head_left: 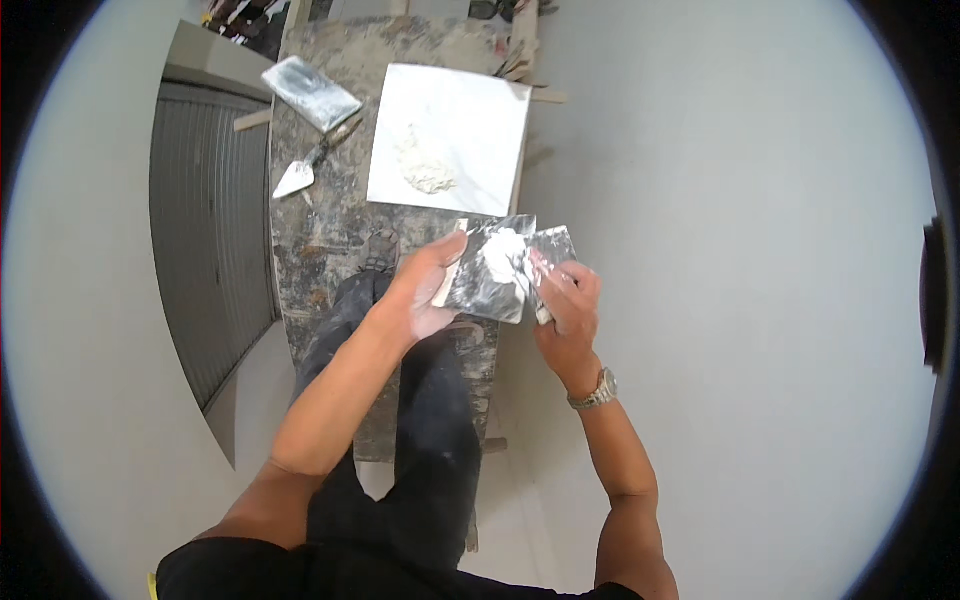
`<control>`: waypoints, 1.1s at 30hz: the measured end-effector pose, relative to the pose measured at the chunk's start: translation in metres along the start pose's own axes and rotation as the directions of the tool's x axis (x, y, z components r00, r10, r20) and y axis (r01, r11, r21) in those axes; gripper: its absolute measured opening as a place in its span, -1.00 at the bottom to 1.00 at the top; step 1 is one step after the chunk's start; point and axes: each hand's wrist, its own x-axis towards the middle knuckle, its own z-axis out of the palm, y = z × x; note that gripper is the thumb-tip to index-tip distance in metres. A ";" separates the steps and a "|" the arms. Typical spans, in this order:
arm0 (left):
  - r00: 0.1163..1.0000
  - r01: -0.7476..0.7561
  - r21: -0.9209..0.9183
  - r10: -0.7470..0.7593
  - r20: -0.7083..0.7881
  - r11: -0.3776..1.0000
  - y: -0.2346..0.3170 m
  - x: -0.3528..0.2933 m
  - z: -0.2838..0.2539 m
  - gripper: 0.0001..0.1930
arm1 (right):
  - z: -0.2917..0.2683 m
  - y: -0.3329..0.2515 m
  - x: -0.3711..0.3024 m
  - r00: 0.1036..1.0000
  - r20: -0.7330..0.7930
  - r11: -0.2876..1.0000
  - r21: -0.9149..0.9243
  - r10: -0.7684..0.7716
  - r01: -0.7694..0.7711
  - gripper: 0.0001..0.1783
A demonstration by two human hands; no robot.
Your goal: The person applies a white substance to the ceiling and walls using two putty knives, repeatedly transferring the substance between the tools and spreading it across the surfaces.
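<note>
My left hand [424, 288] grips a wide metal putty knife [490, 298] by its pale edge, thumb on top. A dab of white putty [503, 252] lies on its smeared blade. Closed around a smaller putty knife [556, 243], my right hand [570, 308] holds that blade against or just beside the right edge of the wide one; I cannot tell if they touch. White residue marks the fingers of both hands. Beyond them, a white board [480, 110] carries a lumpy patch of off-white putty [428, 178].
I stand on or over a narrow, stained plank platform [330, 235]. At its far left lie a pointed trowel [298, 178] and a flat, smeared rectangular plate [312, 95]. A pale wall [720, 250] runs close along the right. A grey ribbed shutter [210, 220] is at left.
</note>
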 end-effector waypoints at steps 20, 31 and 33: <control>0.954 0.047 0.444 -0.171 0.245 0.895 -0.141 -0.352 0.301 -0.69 | -0.346 -0.304 -0.092 0.572 -0.811 0.983 0.019 0.121 -0.180 -0.62; 0.768 -0.170 0.691 -0.345 0.540 0.703 -0.133 -0.327 0.353 -0.66 | -0.444 -0.293 -0.141 0.581 -0.391 0.445 0.894 0.714 0.055 -0.71; 0.752 -0.169 0.744 -0.403 0.522 0.647 -0.138 -0.319 0.362 -0.63 | -0.441 -0.268 -0.145 0.648 -0.274 0.363 0.932 0.711 -0.005 -0.67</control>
